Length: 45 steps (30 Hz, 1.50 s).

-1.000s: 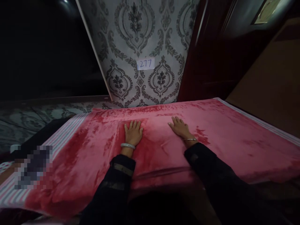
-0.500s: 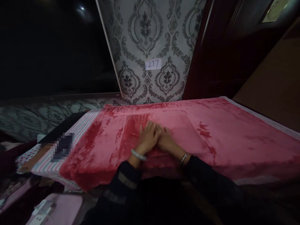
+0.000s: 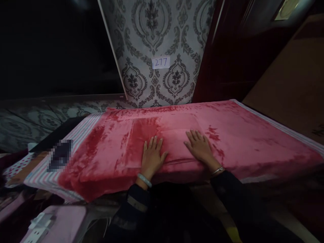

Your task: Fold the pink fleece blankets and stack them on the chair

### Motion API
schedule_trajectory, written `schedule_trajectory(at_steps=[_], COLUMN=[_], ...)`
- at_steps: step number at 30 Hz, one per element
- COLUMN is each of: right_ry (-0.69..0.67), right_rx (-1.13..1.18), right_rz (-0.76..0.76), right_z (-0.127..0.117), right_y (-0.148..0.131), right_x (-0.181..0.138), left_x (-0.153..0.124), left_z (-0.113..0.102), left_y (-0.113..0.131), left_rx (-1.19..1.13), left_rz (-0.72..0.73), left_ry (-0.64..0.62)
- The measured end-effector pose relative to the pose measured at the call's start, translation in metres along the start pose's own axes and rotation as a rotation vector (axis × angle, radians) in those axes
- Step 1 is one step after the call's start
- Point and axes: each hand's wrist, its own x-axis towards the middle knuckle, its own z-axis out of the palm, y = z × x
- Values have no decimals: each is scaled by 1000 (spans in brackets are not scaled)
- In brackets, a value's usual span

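A flat rectangular piece of red plush cloth [image 3: 174, 143], seemingly folded, rests on a larger pinkish-red plush cover [image 3: 248, 138]. My left hand [image 3: 152, 156] lies palm down on the left part of the rectangle, fingers stretched out and thumb apart. On its right part, my right hand [image 3: 199, 145] is also flat, with fingers spread. Neither hand grips anything. Darker brushed marks show in the pile around the left hand. A bracelet circles each wrist.
Striped cloth [image 3: 83, 130] shows under the cover's left edge, with a pixelated dark object [image 3: 60, 156] on it. Lower left, a power strip [image 3: 37, 229] sits on a pink surface. Behind are a large dark screen [image 3: 50, 50], patterned wallpaper and a paper label [image 3: 161, 62] reading 277.
My hands were together near the middle of the rectangle. Now they are apart, the right one moved to the right and the left one slightly nearer to me. The view has shifted slightly.
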Motion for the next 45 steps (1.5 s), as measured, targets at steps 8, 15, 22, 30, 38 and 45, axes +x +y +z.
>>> schedule_trajectory(at_steps=[8, 15, 22, 30, 38, 45], right_ry=[-74, 51, -89, -79, -21, -78], right_rx=[119, 123, 123, 126, 99, 73], right_rz=[187, 89, -348, -537, -299, 90], right_z=[25, -12, -69, -39, 2, 5], right_y=[63, 50, -73, -167, -126, -17], right_x=[-25, 11, 88, 142, 155, 155], left_x=[-20, -23, 95, 136, 128, 130], left_z=[5, -25, -95, -27, -2, -7], left_y=[4, -14, -54, -91, -98, -98], left_rx=[9, -152, -69, -14, -16, -78], left_rz=[-33, 15, -91, -333, -328, -363], left_ry=[44, -107, 23, -34, 24, 8])
